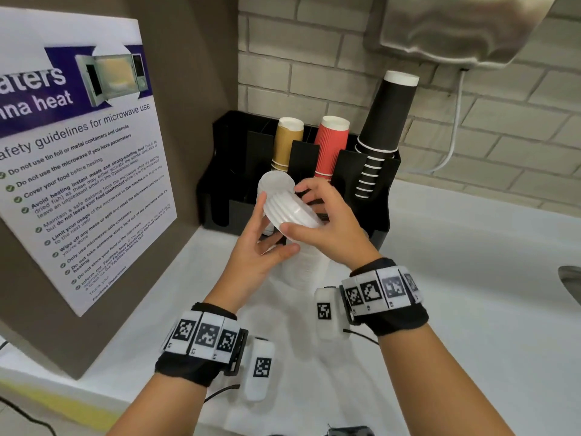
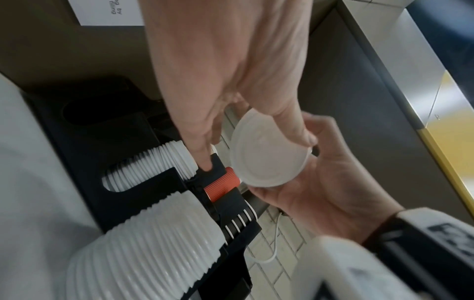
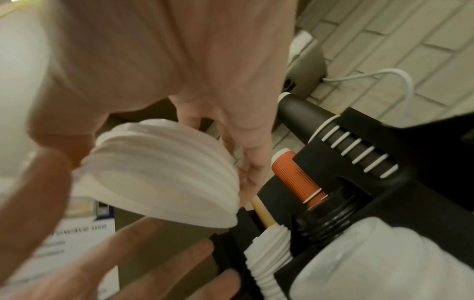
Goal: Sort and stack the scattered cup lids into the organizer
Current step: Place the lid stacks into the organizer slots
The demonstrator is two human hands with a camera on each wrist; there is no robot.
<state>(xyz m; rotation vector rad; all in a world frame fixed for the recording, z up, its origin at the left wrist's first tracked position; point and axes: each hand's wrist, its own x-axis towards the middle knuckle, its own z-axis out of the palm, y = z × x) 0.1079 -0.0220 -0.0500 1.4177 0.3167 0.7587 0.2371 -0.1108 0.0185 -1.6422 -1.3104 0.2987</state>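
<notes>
While both hands hover just in front of the black organizer (image 1: 220, 196) at the far end of the white bench (image 1: 471, 278), a short stack of white lids (image 1: 289, 209) sits tilted between them. The right hand (image 1: 327, 228) has it in its grip, thumb on the near rim and fingers curled over the far side; the left hand (image 1: 261, 250) lies released, its straight fingers propping the stack from the left and below. The step in hand looks like squaring up a gathered batch before it goes in. The left wrist view shows rows of white lids (image 2: 153, 166) already lying in the organizer's front slots, so much of the sorting seems done. Next, the batch most likely has to be matched by size to one of those rows, turned to face the same way, and slid down onto it without fanning apart; the lids look thin and slippery, so a loose hold could spill them. Behind the slots stand stacks of tan cups (image 1: 287, 143), red ribbed cups (image 1: 331, 146) and black cups (image 1: 385, 127). On the left panel hangs a poster (image 1: 78, 171) reading "Safety guidelines for microwave use", with lines such as "Cover your food before heating". More white lids (image 1: 305, 269) rest on the bench under the hands.
</notes>
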